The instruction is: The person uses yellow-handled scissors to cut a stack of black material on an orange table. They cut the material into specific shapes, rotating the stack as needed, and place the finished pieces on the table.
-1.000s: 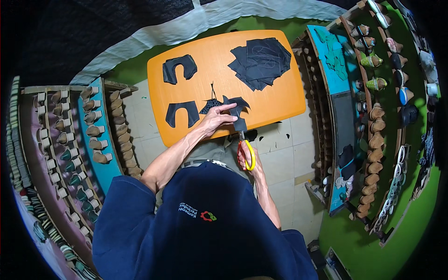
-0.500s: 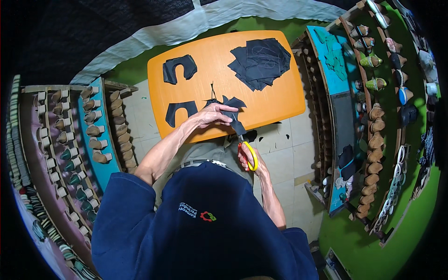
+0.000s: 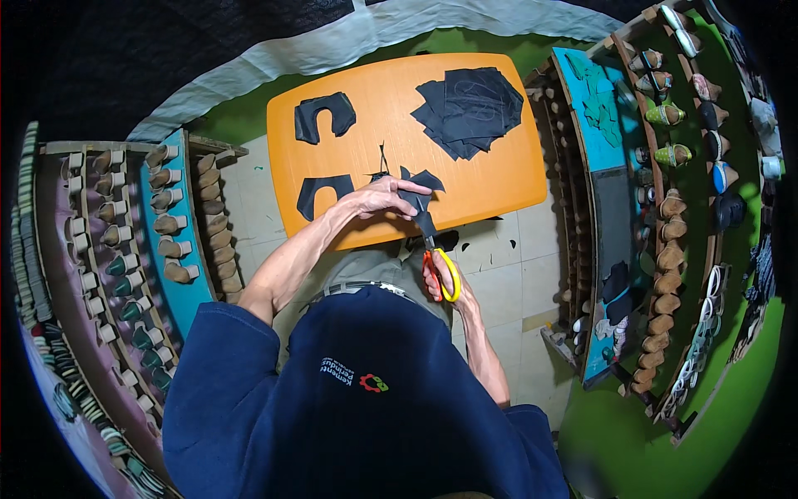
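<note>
My left hand pinches a black sheet piece at the near edge of the orange table. In my right hand is a pair of scissors with red and yellow handles, held below the table's edge. Its blades point up at the black piece, and the handles are spread apart. The piece partly hides the blades. Just beyond my left fingers lies a pointed black scrap. To the left rests a curved black cutout, partly under my left wrist.
Another curved black cutout lies at the table's far left, and a pile of black pieces at its far right. Racks of brown shoe lasts stand left; shoe shelves stand right. Black scraps dot the tiled floor.
The scissors' handles have spread wider, showing more of the red one. My hands stay in nearly the same place at the black piece. The whole view has shifted slightly.
</note>
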Motion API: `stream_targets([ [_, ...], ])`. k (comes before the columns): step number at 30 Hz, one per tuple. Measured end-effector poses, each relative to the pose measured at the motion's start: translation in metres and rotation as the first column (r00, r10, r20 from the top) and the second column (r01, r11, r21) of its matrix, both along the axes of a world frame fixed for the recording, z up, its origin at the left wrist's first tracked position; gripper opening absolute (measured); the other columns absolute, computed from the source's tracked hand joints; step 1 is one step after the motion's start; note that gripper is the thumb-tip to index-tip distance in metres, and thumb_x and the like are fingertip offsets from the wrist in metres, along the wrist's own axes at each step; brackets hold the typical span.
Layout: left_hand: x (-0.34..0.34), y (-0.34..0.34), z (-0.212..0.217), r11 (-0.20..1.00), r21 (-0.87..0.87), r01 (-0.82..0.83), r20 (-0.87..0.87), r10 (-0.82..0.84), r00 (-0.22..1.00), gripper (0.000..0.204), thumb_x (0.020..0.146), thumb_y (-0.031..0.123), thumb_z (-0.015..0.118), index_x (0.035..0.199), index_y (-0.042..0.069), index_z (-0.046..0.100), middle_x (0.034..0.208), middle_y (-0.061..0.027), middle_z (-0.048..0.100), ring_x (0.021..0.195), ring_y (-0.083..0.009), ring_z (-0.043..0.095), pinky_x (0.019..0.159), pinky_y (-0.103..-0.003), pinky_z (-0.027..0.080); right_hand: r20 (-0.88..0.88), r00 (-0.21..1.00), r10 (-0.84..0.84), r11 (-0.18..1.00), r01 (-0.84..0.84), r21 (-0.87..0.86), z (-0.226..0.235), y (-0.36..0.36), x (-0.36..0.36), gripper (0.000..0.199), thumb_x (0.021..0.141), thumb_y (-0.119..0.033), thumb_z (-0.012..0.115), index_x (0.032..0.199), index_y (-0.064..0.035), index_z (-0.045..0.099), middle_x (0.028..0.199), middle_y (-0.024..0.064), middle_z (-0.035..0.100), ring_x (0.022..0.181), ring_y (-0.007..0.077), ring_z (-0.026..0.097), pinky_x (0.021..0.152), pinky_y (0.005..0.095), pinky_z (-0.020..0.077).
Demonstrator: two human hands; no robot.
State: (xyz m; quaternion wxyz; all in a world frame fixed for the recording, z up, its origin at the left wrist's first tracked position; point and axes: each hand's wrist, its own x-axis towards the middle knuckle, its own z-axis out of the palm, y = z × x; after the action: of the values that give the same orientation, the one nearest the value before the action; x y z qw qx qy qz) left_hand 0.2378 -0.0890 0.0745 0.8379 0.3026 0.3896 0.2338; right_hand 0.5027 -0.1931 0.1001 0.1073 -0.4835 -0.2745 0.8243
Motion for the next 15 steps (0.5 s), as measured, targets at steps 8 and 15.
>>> stream_targets([
  [8,0.001,0.002,0.004,1.0,0.001,-0.003,0.036,0.003,0.999,0.06,0.083,-0.004,0.073,0.14,0.001,0.056,0.093,-0.005,0.07,0.082,-0.0123,0.069,0.083,-0.026,0.059,-0.104,0.993,-0.049,0.998,0.052,0.02,-0.008,-0.005,-0.001,0.062,0.1,-0.064,0.044,0.091,-0.0033,0.054,0.061,0.002,0.047,0.05,0.0118,0.045,0.047,0.0266,0.0401],
  [15,0.006,0.0,-0.007,0.998,0.064,0.001,-0.024,0.001,1.0,0.063,0.081,-0.001,0.078,0.14,0.006,0.057,0.099,-0.0048,0.071,0.082,-0.0118,0.07,0.083,-0.026,0.058,-0.058,0.998,-0.025,0.999,0.026,0.02,-0.012,-0.002,0.001,0.06,0.101,-0.061,0.044,0.093,-0.0026,0.055,0.062,0.0024,0.048,0.05,0.012,0.046,0.047,0.0272,0.0406],
])
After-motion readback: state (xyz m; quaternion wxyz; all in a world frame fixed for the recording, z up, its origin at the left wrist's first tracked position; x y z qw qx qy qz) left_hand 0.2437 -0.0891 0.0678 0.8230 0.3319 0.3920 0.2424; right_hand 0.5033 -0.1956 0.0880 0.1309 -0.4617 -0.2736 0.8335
